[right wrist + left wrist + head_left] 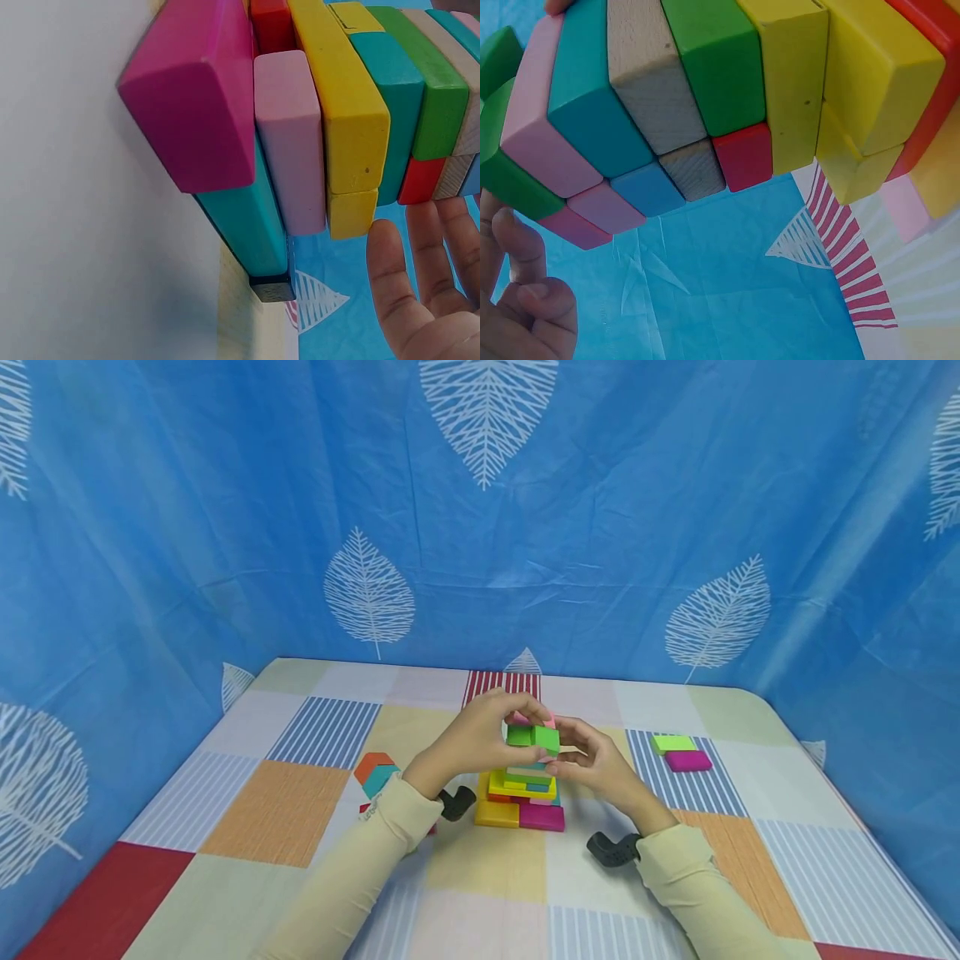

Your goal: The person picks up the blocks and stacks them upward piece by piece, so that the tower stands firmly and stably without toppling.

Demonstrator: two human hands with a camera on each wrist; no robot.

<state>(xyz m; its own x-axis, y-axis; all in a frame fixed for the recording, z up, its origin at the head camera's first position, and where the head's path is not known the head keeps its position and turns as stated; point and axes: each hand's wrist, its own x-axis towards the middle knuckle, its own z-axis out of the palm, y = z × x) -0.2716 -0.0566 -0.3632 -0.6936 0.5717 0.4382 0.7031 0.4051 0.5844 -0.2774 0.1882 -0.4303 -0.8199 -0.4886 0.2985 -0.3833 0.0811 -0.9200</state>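
A tower of coloured wooden blocks [522, 787] stands at the middle of the table, with two green blocks [533, 737] side by side near its top. My left hand [480, 735] arches over the top from the left and grips a green block, thumb in front, fingers behind. From the right, my right hand [600, 770] has its fingertips against the upper side of the tower. In the right wrist view, its fingers [390, 266] lie fairly straight beside the layers. The left wrist view shows pink, teal, bare wood and green layers [712, 71] close up.
A lime block [672, 744] and a magenta block [688, 761] lie to the right. Left of the tower are an orange block [372, 764] and a teal block [378, 781]; red ones are partly hidden by my left sleeve. A blue curtain [600, 527] hangs behind the table.
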